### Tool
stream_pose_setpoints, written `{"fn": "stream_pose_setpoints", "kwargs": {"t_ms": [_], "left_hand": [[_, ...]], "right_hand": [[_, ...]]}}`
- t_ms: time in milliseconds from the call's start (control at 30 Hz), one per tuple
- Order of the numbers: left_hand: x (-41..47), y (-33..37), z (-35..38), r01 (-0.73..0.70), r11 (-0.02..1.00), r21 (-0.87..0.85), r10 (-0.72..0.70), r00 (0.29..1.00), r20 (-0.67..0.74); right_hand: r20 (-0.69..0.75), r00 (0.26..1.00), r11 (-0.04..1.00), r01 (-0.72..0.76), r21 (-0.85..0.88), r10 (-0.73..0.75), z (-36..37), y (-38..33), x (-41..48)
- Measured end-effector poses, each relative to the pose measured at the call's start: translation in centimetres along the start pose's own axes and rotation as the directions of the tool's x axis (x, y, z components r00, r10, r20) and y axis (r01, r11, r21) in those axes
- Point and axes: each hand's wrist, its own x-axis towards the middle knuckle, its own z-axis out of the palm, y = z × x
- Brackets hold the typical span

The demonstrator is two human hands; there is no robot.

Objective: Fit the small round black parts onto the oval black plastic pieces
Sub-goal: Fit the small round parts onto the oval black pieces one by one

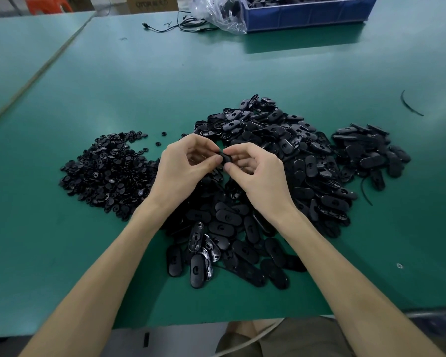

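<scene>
Above the middle of the green table, my left hand [184, 164] and my right hand [255, 171] meet fingertip to fingertip and pinch one oval black plastic piece [224, 158] between them. Fingers hide most of the piece, so I cannot tell whether a round part sits on it. A heap of small round black parts [106, 168] lies to the left of my left hand. A big pile of oval black pieces [263, 155] spreads under and beyond my hands. A smaller pile of oval pieces [371, 153] lies at the right.
A blue bin [307, 15] filled with black parts stands at the far edge, with a clear plastic bag [216, 14] and a black cable [175, 25] beside it. A thin black strip [410, 104] lies far right. A cardboard box [152, 3] sits behind the table.
</scene>
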Motion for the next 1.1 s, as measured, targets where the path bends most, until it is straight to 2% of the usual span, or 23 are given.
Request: {"fn": "stream_pose_setpoints", "kwargs": {"t_ms": [267, 833, 1100], "left_hand": [[0.22, -0.43, -0.34, 0.026, 0.999, -0.026, -0.026, 1.000, -0.001], [-0.05, -0.03, -0.07, 0.008, 0.999, 0.040, -0.008, 1.000, -0.014], [0.22, -0.54, -0.56, -0.035, 0.994, 0.103, 0.038, 0.999, -0.023]], "right_hand": [[0.014, 1.000, 1.000, -0.004, 0.008, 0.004, 0.09, -0.02, 0.00], [0.032, 0.999, 1.000, 0.014, 0.018, -0.014, 0.02, -0.06, 0.04], [0.038, 0.999, 0.993, 0.006, 0.115, -0.011, -0.09, 0.01, 0.13]]}}
